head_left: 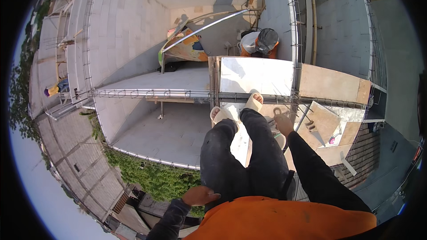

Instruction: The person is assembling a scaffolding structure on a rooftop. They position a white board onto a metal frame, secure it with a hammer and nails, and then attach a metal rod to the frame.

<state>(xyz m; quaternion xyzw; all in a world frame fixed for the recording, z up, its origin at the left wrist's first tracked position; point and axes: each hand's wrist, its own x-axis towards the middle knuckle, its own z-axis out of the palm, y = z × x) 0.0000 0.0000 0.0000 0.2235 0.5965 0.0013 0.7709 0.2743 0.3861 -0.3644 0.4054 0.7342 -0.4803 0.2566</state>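
My right hand [283, 124] reaches down beside my right leg, its fingers closed around something I cannot make out; a small brown loop shows just past the fingertips. Below it, partly hidden by my leg, is the curved rim of a round container [280, 140]. A trowel [316, 134] with a brown handle lies on a board to the right of this hand. My left hand [200, 195] rests by my left thigh, thumb stretched out, with nothing visible in it. My sandalled feet stand on boards, the right foot at the rebar-lined beam [178, 94].
A person [260, 42] in a dark cap crouches beyond the white board [255, 75]. Deep wall-lined drops open ahead and left. A brown board [329, 82] lies to the right. Steel bars run along the wall tops. A pink-and-black object [332, 140] lies near the trowel.
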